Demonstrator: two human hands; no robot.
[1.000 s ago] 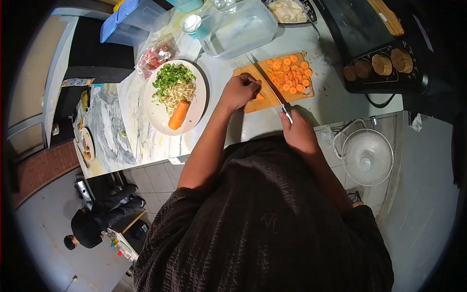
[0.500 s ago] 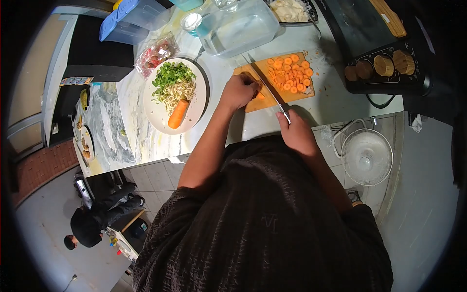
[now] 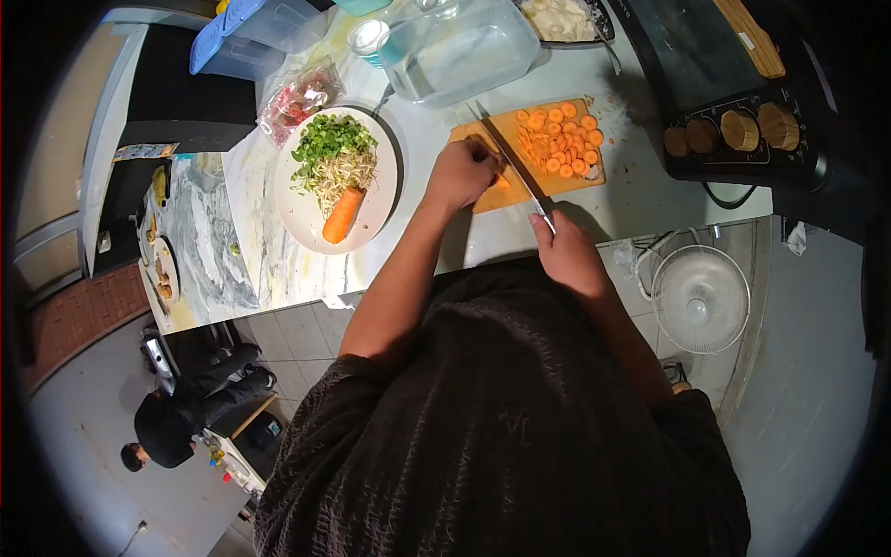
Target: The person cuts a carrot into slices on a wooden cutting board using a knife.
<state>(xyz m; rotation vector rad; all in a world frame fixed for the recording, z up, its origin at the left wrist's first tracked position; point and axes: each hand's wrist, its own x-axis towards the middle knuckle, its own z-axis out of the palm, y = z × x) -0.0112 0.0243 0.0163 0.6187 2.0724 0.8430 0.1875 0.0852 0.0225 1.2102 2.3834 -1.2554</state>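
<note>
My right hand (image 3: 568, 251) is closed round the handle of a kitchen knife (image 3: 516, 161), whose blade lies slantwise over a wooden cutting board (image 3: 490, 201). On the left part of the board, my left hand (image 3: 461, 174) has its fingers curled down on a piece of carrot (image 3: 502, 182); most of the piece is hidden beneath them. Right of the blade, many round carrot slices (image 3: 568, 139) are spread out, with thinner strips nearest the knife. Left of my left hand, a white plate (image 3: 302, 227) bears chopped greens (image 3: 336, 144), bean sprouts (image 3: 342, 181) and a cut carrot (image 3: 342, 215).
Behind the board stands a clear plastic container (image 3: 459, 56). A dark tray of pale food (image 3: 561, 19) is beyond it. To the right sits a black appliance with knobs (image 3: 740, 131). Below the counter is a mesh basket (image 3: 700, 299). Another person (image 3: 167, 429) is at far left.
The view has shifted slightly, so the board and plate appear a little farther right. Both hands keep nearly the same pose, with the knife still over the board.
</note>
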